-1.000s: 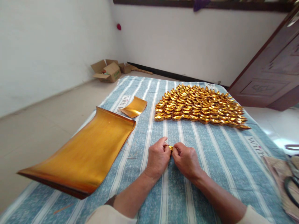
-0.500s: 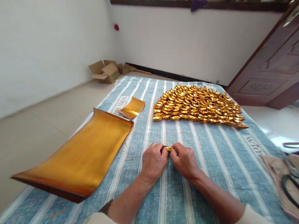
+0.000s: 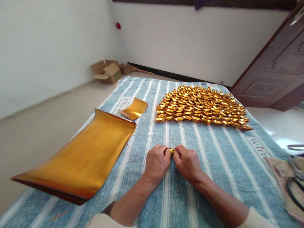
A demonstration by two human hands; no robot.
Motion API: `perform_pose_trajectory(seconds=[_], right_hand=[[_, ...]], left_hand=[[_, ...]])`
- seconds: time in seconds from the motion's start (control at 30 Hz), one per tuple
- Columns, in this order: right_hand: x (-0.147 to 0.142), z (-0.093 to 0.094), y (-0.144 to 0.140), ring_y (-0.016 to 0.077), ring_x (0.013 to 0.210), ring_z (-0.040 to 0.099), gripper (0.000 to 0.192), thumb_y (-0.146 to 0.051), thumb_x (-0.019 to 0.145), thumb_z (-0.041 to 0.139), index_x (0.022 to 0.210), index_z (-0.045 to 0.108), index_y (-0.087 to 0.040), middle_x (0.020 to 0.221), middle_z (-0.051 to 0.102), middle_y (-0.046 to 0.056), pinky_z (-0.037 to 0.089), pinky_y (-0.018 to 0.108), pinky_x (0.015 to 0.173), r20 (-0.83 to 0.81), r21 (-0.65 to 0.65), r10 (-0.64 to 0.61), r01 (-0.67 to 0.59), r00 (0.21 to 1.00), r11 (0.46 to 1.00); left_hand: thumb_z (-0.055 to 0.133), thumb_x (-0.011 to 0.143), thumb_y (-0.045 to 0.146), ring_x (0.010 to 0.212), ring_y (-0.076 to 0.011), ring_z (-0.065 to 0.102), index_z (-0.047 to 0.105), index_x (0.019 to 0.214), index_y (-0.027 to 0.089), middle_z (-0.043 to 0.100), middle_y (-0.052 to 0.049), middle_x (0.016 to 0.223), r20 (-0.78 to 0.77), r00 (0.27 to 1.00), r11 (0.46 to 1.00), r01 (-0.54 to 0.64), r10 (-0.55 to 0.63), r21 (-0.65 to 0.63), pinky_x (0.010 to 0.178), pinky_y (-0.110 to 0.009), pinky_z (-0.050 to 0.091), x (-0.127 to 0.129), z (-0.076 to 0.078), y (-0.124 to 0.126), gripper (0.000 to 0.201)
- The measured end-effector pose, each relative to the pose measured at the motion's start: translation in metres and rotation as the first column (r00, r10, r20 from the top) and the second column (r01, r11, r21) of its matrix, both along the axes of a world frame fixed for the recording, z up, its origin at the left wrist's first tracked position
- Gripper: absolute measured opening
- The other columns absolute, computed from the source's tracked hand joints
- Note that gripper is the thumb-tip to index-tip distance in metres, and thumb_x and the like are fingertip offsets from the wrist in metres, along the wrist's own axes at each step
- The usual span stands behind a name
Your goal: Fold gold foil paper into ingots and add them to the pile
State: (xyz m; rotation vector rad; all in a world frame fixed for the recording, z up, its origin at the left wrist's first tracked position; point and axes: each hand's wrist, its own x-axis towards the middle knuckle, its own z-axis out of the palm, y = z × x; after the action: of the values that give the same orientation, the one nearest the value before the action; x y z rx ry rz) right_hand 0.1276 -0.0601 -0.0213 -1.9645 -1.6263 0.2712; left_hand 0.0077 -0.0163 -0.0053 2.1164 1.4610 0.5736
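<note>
1. Left hand (image 3: 156,163) and right hand (image 3: 187,163) meet knuckle to knuckle, low over the striped blue cloth (image 3: 213,148). Fingers of both curl in tight on a small gold foil piece (image 3: 171,151), pinched between the fingertips; only a sliver shows in the gap.
2. Ahead of the fingers, well apart: block of folded gold ingots (image 3: 201,106) in packed rows. Ahead-left of the left fingers: loose small gold sheet (image 3: 134,109), curled. Left of the left hand: big stack of gold foil sheets (image 3: 83,155), far edge curled up.
3. Risk: foil is thin and the pinch is hard, so a crease pulled off-line could tear or crush the piece. Judgement only.
4. Risk: the piece is nearly hidden by the fingers, so folding goes mostly by feel; a slip would likely drop it on the cloth.
5. Risk: curled stack edge sits near the left forearm; a sweep could scatter the sheets.
6. Writing: cloth print reads roughly "With lo…" beside the small sheet, and "With…" right of the right hand. Cardboard boxes (image 3: 106,72) far ahead-left show green marks, unreadable.
7. Far right: scissors (image 3: 294,190) on a tan bag, partly cut off.
</note>
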Motion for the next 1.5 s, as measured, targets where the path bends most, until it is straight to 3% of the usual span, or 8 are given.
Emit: perform_pose_trajectory(seconds=[0.53,0.73,1.03,1.17,1.33,1.5], right_hand=[[-0.002,0.001,0.001,0.0116,0.046,0.04,0.025,-0.025,0.083,0.039,0.064,0.054,-0.019,0.051,0.053,0.001,0.016,0.027,0.05,0.044,-0.039,-0.023,0.025,0.999,0.999],[0.001,0.002,0.001,0.0114,0.047,0.043,0.023,-0.025,0.082,0.041,0.064,0.054,-0.019,0.051,0.05,-0.001,0.021,0.025,0.051,-0.059,-0.045,-0.017,0.014,0.998,0.999],[0.006,0.005,0.001,0.0113,0.046,0.043,0.024,-0.031,0.081,0.047,0.079,0.067,-0.018,0.049,0.048,-0.003,0.027,0.024,0.05,-0.263,-0.08,-0.029,0.009,0.964,0.997],[0.011,0.009,0.002,0.011,0.046,0.045,0.033,-0.041,0.086,0.045,0.073,0.065,-0.018,0.05,0.051,-0.003,0.029,0.023,0.05,-0.351,-0.078,-0.005,-0.024,0.936,0.997],[0.02,0.014,0.003,0.0102,0.044,0.044,0.048,-0.051,0.089,0.038,0.055,0.05,-0.019,0.047,0.048,-0.002,0.03,0.022,0.047,-0.401,-0.096,-0.017,-0.024,0.916,0.995],[0.024,0.014,0.005,0.0103,0.041,0.044,0.05,-0.054,0.09,0.037,0.056,0.05,-0.019,0.045,0.05,-0.002,0.032,0.022,0.045,-0.413,-0.127,0.019,-0.079,0.911,0.989]], left_hand=[[0.05,0.082,0.014,0.066,-0.0143,0.055,0.063,0.063,0.015,0.06,-0.003,0.067,-0.053,0.998,0.999,-0.03,0.032,0.038,0.065,-0.024,0.036,0.003,-0.002,0.0,0.022],[0.051,0.08,0.013,0.064,-0.0122,0.054,0.064,0.062,0.015,0.061,-0.002,0.066,0.037,0.999,0.999,-0.019,0.02,-0.037,0.062,-0.022,0.035,0.0,0.001,0.003,0.023],[0.045,0.085,0.028,0.052,-0.0109,0.045,0.058,0.053,0.016,0.048,0.003,0.048,0.168,0.986,0.984,0.027,0.004,-0.179,0.053,-0.023,0.028,-0.009,0.006,0.011,0.037],[0.044,0.085,0.032,0.047,-0.0104,0.041,0.052,0.048,0.016,0.042,0.003,0.043,0.223,0.974,0.973,0.032,0.021,-0.228,0.051,-0.024,0.025,-0.011,0.007,0.013,0.04],[0.044,0.083,0.032,0.047,-0.0107,0.042,0.052,0.049,0.017,0.042,0.004,0.042,0.241,0.971,0.973,0.057,-0.001,-0.224,0.051,-0.023,0.026,-0.012,0.007,0.014,0.038],[0.045,0.081,0.024,0.049,-0.0109,0.044,0.055,0.051,0.017,0.045,0.004,0.046,0.244,0.968,0.973,0.105,-0.053,-0.204,0.053,-0.023,0.029,-0.011,0.009,0.012,0.032]])
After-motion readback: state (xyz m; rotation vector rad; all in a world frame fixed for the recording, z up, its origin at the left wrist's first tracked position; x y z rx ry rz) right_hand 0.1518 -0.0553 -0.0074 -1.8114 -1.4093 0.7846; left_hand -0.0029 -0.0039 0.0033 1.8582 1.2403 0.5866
